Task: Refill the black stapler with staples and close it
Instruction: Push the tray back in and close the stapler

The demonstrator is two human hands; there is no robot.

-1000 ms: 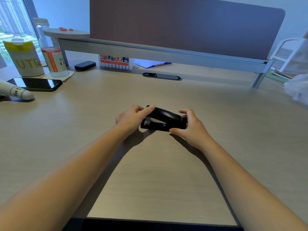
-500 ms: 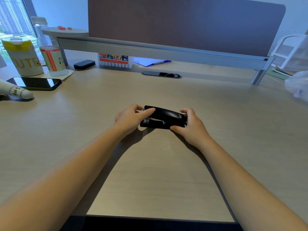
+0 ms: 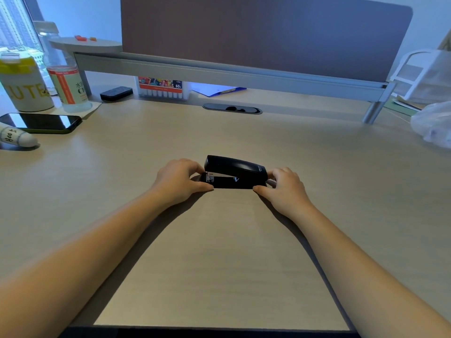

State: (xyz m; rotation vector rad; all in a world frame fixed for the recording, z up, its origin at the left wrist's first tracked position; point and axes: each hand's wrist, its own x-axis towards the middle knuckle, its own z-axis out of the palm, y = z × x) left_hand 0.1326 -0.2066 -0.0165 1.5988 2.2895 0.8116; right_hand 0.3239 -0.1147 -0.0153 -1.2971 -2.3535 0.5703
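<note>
The black stapler [image 3: 235, 172] rests on the light wooden desk [image 3: 219, 252], lying left to right in the middle. Its top arm is down over the base, with a narrow gap and a bit of silver metal showing at the left end. My left hand [image 3: 179, 179] grips the stapler's left end, thumb at the base and fingers behind. My right hand [image 3: 284, 185] holds the right end, thumb along the front of the base. No loose staples are visible.
A black phone [image 3: 41, 121], a white tube [image 3: 15, 137], a yellow-lidded cup [image 3: 23, 85] and a bottle [image 3: 66, 79] stand at the far left. A marker box [image 3: 161, 87], a black case [image 3: 116, 93] and a cable grommet [image 3: 231, 109] sit under the divider. A plastic bag [image 3: 433, 123] lies at right.
The stapler's top arm has come down from a raised angle to nearly flat on the base. My left index finger has left the top and now sits at the left end.
</note>
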